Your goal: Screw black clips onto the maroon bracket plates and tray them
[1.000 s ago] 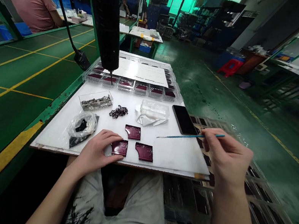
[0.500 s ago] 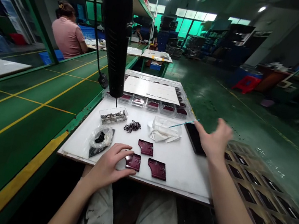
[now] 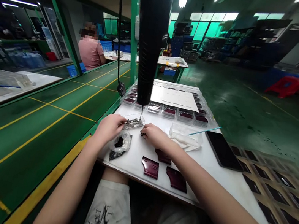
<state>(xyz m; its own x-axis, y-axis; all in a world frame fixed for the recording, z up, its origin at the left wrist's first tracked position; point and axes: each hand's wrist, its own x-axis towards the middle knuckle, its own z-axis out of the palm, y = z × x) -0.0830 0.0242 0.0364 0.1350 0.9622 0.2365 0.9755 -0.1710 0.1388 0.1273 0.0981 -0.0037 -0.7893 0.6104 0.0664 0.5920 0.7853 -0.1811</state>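
Observation:
My left hand [image 3: 110, 126] has its fingers curled against the left end of a small clear box of metal parts [image 3: 134, 123]. My right hand [image 3: 154, 136] rests on the white board [image 3: 214, 173] just right of that box. Its fingertips are pinched down where a pile of small black parts lay; what they hold is hidden. Three maroon plates lie in front of my arms: one [image 3: 150, 167], another [image 3: 177, 179], and a third [image 3: 162, 156] partly under my right forearm. A blue brush [image 3: 204, 130] lies on a clear packet and cloth [image 3: 184, 135].
A black hanging screwdriver [image 3: 150, 39] drops over the box, tip just above it. A plastic bag of black parts [image 3: 120, 144] sits by my left wrist. A phone [image 3: 223, 155], a tray of maroon parts [image 3: 172, 112] and empty trays [image 3: 275, 188] lie around. A person in pink [image 3: 90, 52] sits far left.
My left hand left the maroon plate and went forward to the clear box. My right hand put the brush down on the packet and came left to the black parts.

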